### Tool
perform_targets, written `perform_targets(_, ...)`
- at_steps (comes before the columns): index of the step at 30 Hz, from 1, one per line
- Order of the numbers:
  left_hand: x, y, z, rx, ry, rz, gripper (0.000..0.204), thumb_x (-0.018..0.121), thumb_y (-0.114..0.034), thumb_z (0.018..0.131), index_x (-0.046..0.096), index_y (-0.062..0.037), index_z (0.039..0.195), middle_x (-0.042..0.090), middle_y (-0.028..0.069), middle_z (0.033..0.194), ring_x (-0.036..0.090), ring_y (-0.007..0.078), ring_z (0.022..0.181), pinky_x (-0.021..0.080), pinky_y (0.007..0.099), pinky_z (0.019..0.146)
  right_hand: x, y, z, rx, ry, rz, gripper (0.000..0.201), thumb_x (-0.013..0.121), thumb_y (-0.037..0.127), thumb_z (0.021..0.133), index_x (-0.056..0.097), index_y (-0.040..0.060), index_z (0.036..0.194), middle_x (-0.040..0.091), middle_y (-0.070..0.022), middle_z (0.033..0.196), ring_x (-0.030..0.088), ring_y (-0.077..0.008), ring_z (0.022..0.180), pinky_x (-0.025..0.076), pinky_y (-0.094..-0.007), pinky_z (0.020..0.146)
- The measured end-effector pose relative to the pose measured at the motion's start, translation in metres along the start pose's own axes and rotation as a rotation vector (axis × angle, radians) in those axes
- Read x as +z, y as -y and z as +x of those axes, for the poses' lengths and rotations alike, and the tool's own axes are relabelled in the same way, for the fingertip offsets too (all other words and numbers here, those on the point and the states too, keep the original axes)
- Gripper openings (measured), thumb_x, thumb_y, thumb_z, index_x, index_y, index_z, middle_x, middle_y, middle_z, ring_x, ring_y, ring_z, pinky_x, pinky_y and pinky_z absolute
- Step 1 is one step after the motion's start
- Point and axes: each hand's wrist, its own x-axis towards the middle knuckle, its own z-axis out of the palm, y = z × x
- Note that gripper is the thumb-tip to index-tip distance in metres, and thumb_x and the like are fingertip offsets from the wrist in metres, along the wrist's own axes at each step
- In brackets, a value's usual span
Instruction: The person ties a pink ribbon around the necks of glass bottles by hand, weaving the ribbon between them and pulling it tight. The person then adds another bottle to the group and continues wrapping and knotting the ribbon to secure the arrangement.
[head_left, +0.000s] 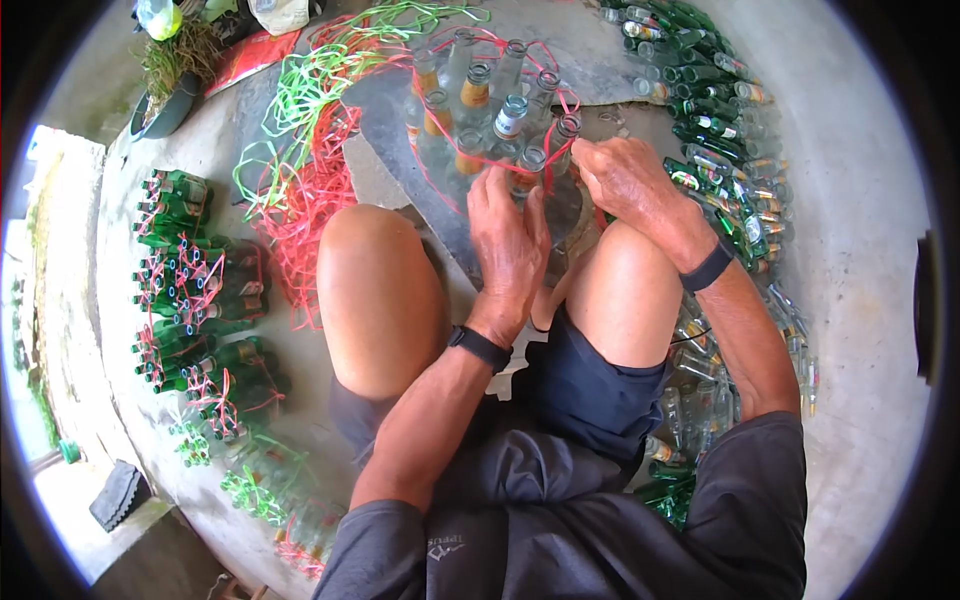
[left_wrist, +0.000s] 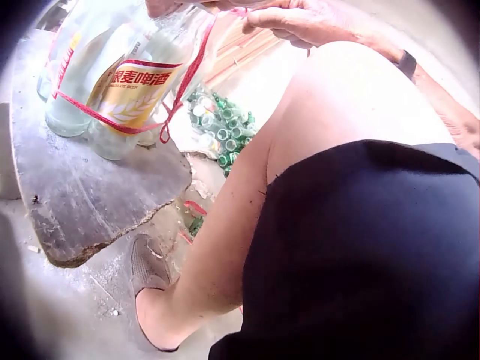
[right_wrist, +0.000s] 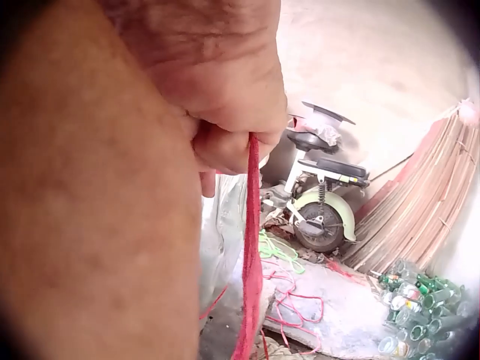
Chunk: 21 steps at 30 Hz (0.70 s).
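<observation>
A cluster of clear glass bottles, some with yellow labels, stands upright on a grey slab. Red plastic cord loops around the group; a low loop crosses a label, with a small knot at its side. My right hand pinches the cord, which hangs as a taut band from its curled fingers. My left hand is at the near side of the cluster, its fingertips right at the cord and the front bottles. I cannot tell whether it grips either.
Tied green bottles stand on the left. A tangle of red and green cord lies beside the slab. Loose bottles cover the floor at right. Beyond are a scooter and a bundle of thin sticks.
</observation>
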Motion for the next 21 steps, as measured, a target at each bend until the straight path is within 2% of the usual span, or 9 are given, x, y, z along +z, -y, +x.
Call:
perform_targets(3,-0.006,-0.008,-0.005,-0.012,-0.068,0.065,0.023,0.071,-0.008,0.093,0.063,0.0004,0.113,0.066,0.02,0.114,0.063,0.037,0.11,0.053,0.0439,0.087,0.004,-0.003,-0.001,0.011,0.031,0.02,0.007,0.061,0.008,0.091,0.06,0.0023,0.088,0.066,-0.0215,0.074,0.068,-0.0436,0.074,0.052,-0.0535,0.063)
perform_targets(5,-0.014,-0.015,-0.006,-0.314,0.076,-0.008,0.027,0.071,-0.007,0.094,0.063,0.0017,0.118,0.067,0.0198,0.111,0.066,0.0319,0.103,0.053,0.0421,0.084,0.003,-0.004,-0.002,0.008,0.03,0.028,0.007,0.062,0.009,0.091,0.06,0.0023,0.088,0.067,-0.0216,0.074,0.069,-0.0436,0.074,0.052,-0.0535,0.063)
perform_targets(8,-0.009,-0.004,-0.016,-0.231,0.235,-0.177,0.031,0.072,-0.006,0.094,0.062,0.0036,0.121,0.067,0.0211,0.108,0.068,0.0281,0.096,0.054,0.0412,0.082,0.002,-0.006,-0.003,0.001,0.022,0.045,0.009,0.062,0.011,0.092,0.061,0.0022,0.088,0.067,-0.0219,0.074,0.069,-0.0436,0.074,0.052,-0.0536,0.063)
perform_targets(9,-0.006,-0.011,-0.016,-0.096,0.194,-0.168,0.033,0.069,-0.004,0.095,0.06,0.0046,0.125,0.067,0.0234,0.106,0.069,0.0338,0.093,0.054,0.043,0.082,0.002,-0.007,-0.003,-0.002,0.015,0.058,0.01,0.062,0.011,0.092,0.061,0.0022,0.088,0.067,-0.022,0.074,0.069,-0.0436,0.073,0.052,-0.0539,0.063)
perform_targets(10,-0.002,-0.018,-0.016,-0.094,0.194,-0.165,0.033,0.069,-0.004,0.095,0.06,0.0046,0.125,0.067,0.0234,0.106,0.069,0.0338,0.093,0.054,0.043,0.082,0.002,-0.007,-0.003,-0.003,0.011,0.061,0.01,0.062,0.011,0.092,0.061,0.0022,0.088,0.067,-0.022,0.074,0.069,-0.0436,0.073,0.052,-0.0539,0.063)
perform_targets(12,0.006,-0.028,-0.017,-0.085,0.19,-0.186,0.042,0.063,-0.003,0.098,0.054,0.0042,0.138,0.062,0.0303,0.121,0.065,0.0465,0.11,0.054,0.0486,0.092,0.001,-0.008,-0.003,-0.001,0.016,0.047,0.012,0.061,0.012,0.093,0.061,0.0022,0.087,0.067,-0.022,0.072,0.068,-0.0438,0.072,0.052,-0.054,0.063)
perform_targets(13,0.012,-0.028,-0.02,-0.099,0.242,-0.184,0.054,0.059,-0.002,0.098,0.042,0.0087,0.148,0.057,0.0352,0.132,0.057,0.0525,0.124,0.049,0.0518,0.103,0.0,-0.008,-0.003,0.002,0.015,0.049,0.012,0.061,0.012,0.093,0.061,0.0022,0.087,0.067,-0.022,0.072,0.068,-0.0438,0.072,0.052,-0.054,0.063)
perform_targets(17,0.034,-0.027,-0.019,-0.085,0.285,-0.165,0.071,0.058,-0.002,0.096,0.022,0.0169,0.154,0.042,0.0429,0.147,0.044,0.0567,0.136,0.041,0.0529,0.114,-0.002,-0.007,-0.005,0.006,0.001,0.058,0.014,0.06,0.013,0.094,0.06,0.0031,0.084,0.066,-0.022,0.071,0.068,-0.0437,0.07,0.052,-0.0539,0.062)
perform_targets(21,0.058,-0.026,-0.014,-0.124,0.256,-0.137,0.08,0.063,-0.006,0.095,0.017,0.0166,0.156,0.036,0.0446,0.151,0.041,0.0571,0.14,0.039,0.0524,0.116,-0.001,-0.007,-0.007,0.01,-0.019,0.051,0.014,0.059,0.012,0.093,0.058,0.0044,0.081,0.065,-0.0211,0.07,0.067,-0.0435,0.069,0.052,-0.054,0.062)
